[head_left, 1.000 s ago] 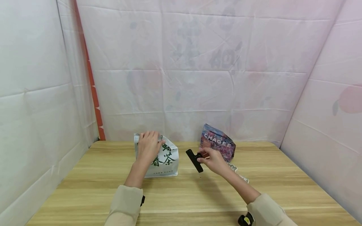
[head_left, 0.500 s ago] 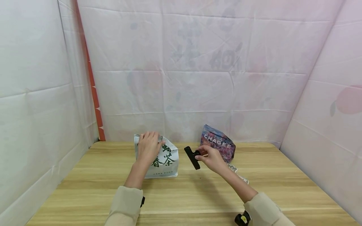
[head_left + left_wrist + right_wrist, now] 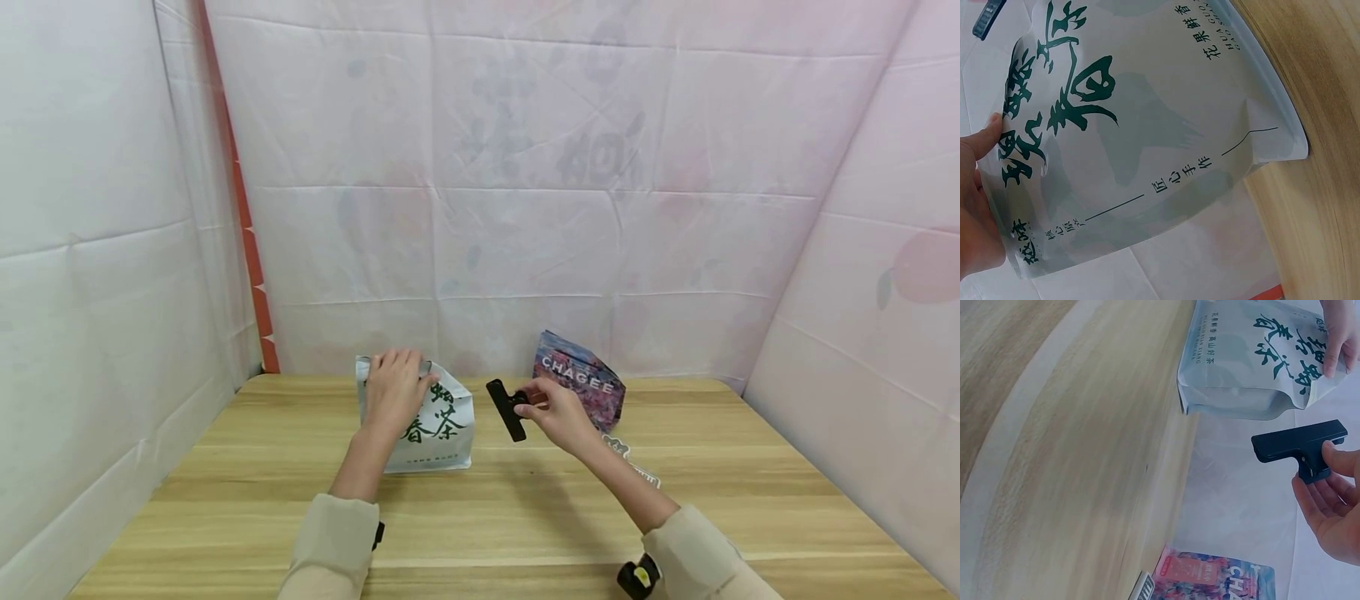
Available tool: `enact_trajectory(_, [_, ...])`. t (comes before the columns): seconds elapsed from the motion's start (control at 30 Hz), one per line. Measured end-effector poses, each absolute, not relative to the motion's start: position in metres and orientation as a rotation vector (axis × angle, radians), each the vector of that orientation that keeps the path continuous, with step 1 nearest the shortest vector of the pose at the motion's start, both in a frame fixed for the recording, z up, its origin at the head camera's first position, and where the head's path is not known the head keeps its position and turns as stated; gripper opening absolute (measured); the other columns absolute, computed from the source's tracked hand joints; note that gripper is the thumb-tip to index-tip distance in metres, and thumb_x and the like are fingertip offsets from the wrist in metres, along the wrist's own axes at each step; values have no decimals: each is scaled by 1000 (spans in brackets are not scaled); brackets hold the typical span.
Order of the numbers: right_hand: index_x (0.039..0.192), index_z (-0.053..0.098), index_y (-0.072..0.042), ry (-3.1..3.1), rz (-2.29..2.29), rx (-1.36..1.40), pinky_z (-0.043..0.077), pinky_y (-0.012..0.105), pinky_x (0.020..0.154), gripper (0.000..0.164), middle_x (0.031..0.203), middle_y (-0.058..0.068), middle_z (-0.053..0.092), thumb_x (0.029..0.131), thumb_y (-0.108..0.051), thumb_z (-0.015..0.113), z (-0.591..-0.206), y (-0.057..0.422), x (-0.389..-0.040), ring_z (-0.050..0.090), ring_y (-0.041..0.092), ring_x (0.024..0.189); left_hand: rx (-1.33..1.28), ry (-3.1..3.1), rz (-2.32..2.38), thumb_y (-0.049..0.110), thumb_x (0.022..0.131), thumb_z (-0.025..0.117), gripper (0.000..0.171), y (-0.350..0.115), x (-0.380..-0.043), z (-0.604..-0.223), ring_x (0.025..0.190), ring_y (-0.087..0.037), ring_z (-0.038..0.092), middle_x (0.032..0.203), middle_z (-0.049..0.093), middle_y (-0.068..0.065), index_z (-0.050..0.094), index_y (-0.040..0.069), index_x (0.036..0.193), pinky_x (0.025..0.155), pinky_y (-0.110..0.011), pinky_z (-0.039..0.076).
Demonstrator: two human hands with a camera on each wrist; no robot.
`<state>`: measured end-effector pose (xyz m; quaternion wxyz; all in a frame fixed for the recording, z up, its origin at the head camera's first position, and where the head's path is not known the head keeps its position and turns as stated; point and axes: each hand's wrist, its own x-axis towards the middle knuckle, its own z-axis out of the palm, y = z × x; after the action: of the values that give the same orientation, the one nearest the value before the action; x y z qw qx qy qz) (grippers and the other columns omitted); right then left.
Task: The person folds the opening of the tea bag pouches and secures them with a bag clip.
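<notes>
Presently, the left hand [image 3: 393,387] grips the white bag [image 3: 442,442] at its top, with the thumb lying on the side printed with dark green characters. This bag stands on the tabletop [image 3: 480,533], close to the far edge and to the left of this edge's middle. The right hand [image 3: 558,417] pinches the black clip [image 3: 507,410] by its handle part, between the thumb and the fingers. The clip is held in the air above the far half of the tabletop, its long bar tilted and turned toward the white bag; it is near this bag but apart from it. Whether the clip's mouth is parted, I cannot tell. Behind the right hand, the colourful CHAGEE bag [image 3: 592,398] stands near the far edge, to the right of its middle. Just beside its base, nearer to the right edge, a flat printed piece [image 3: 645,477] lies on the tabletop, partly covered by the right forearm.
</notes>
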<state>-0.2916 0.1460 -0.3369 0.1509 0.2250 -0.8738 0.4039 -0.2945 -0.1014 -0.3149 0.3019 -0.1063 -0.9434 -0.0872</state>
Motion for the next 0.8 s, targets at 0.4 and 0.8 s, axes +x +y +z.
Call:
enact_trajectory(0.4, [105,63,-1,-2491,1173,623,50,35,71,25,89,5,63,81,-6,69,-334,141,-295,62,22,82,-302,-2480,-231,33,86,64,28,-101,-293,-316,86,-22,48,87,54,-4,56,7,93,81,-37,34])
enact_trajectory(0.8, [105,62,0,-2435,1164,668,50,36,71,25,90,7,63,82,-4,68,-330,135,-298,62,23,82,-295,-2490,-232,33,86,64,28,-102,-294,-315,88,-22,48,88,55,-4,56,7,94,82,-37,34])
